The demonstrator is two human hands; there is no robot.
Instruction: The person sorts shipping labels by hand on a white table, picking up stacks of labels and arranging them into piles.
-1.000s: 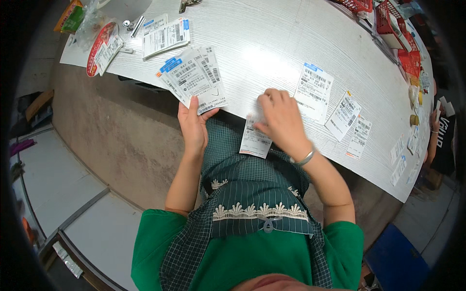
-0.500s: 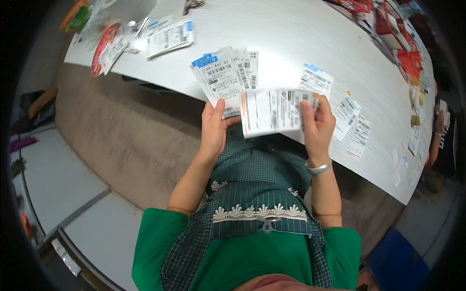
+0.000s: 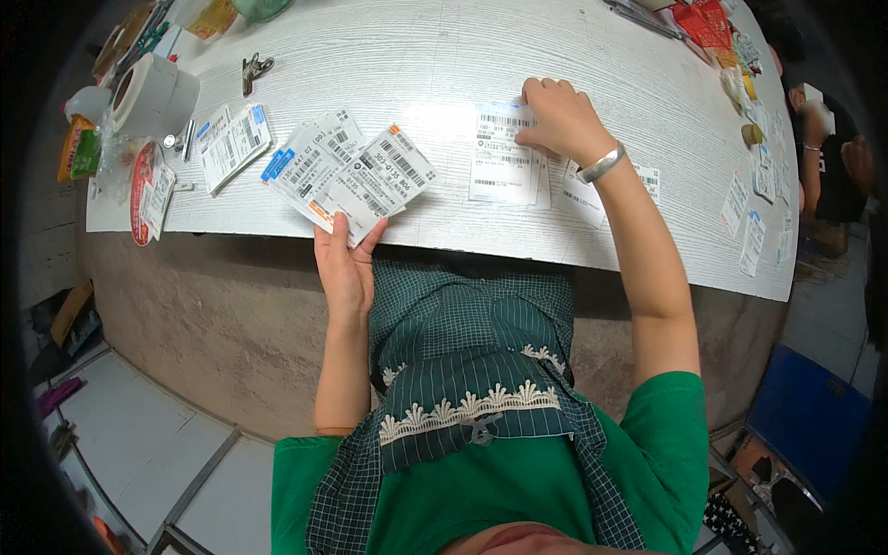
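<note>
My left hand (image 3: 346,268) is closed on the lower end of a fanned bunch of shipping labels (image 3: 319,153). The labels are white with barcodes and blue header strips. On top of the fan, at a slant, lies a label with orange corners (image 3: 393,176). Farther right, my right hand (image 3: 566,118) has curled fingers at the upper right corner of a blue-topped shipping label (image 3: 499,171), thumb on its face. This label lies over other papers on the white table (image 3: 435,79). More labels (image 3: 583,192) are partly covered by my right forearm.
At the left stand a white roll (image 3: 153,97), a small label stack (image 3: 231,148) and a red oval tag (image 3: 143,190). A metal bulldog clip (image 3: 253,72) lies farther back. Several labels (image 3: 751,242) lie at the right edge, where another person (image 3: 837,157) holds something white.
The view has shifted. My right hand has gone from beside the left hand out to the label on the table. The orange-cornered label now rests on the left hand's fan.
</note>
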